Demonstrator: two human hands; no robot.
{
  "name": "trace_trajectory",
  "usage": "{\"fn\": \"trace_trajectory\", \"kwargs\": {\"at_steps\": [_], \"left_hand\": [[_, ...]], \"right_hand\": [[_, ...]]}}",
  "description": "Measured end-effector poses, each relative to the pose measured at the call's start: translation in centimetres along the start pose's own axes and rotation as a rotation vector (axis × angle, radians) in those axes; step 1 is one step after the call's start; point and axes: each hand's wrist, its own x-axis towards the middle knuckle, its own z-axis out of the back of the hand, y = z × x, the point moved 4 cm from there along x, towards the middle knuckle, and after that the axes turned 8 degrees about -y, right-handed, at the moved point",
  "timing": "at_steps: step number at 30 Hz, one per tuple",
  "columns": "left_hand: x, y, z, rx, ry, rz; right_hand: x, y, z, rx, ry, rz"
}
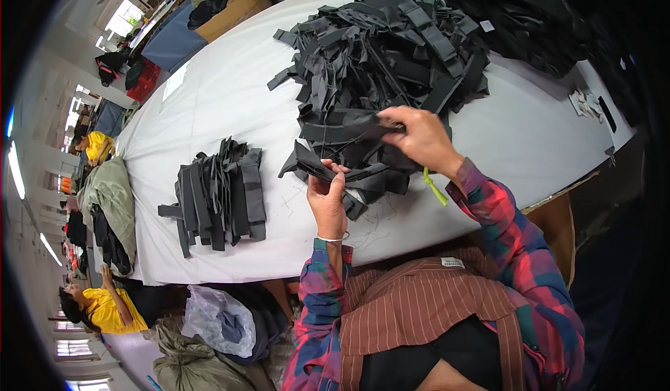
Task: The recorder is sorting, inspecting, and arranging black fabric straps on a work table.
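Dark grey fabric strips [307, 159] are pinched between the thumb and fingers of my left hand [328, 197], their ends fanning out to its left. Up and to the right, my right hand [420, 137] has its thumb and fingers closed on the end of a dark fabric strip [349, 127]; slight blur softens the fingertips. Both hands work at the near edge of a big loose heap of similar strips [377, 56]. A smaller, neater pile of strips [220, 195] lies to the left. Below my right wrist hangs a yellow-green band [435, 187]; what it belongs to is hidden.
A white-covered table [209, 98] bears the strips, with loose threads near its front edge. Black garments [516, 14] are heaped at the far right. Beyond the table stands a cardboard box [234, 10]. Sacks [112, 195] and people in yellow [115, 307] are at the left.
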Motion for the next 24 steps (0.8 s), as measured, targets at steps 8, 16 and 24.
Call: {"fn": "trace_trajectory", "kwargs": {"at_steps": [8, 16, 24], "left_hand": [[-0.3, -0.4, -1.0, 0.034, 0.019, -0.002], [-0.5, 0.0, -1.0, 0.054, 0.024, 0.012], [-0.7, 0.0, -1.0, 0.106, 0.032, -0.011]], "right_hand": [[0.9, 2.7, 3.4, -0.538, -0.251, 0.128], [2.2, 4.8, -4.2, -0.467, -0.119, 0.633], [3.2, 4.6, -3.9, -0.434, -0.057, 0.593]]}}
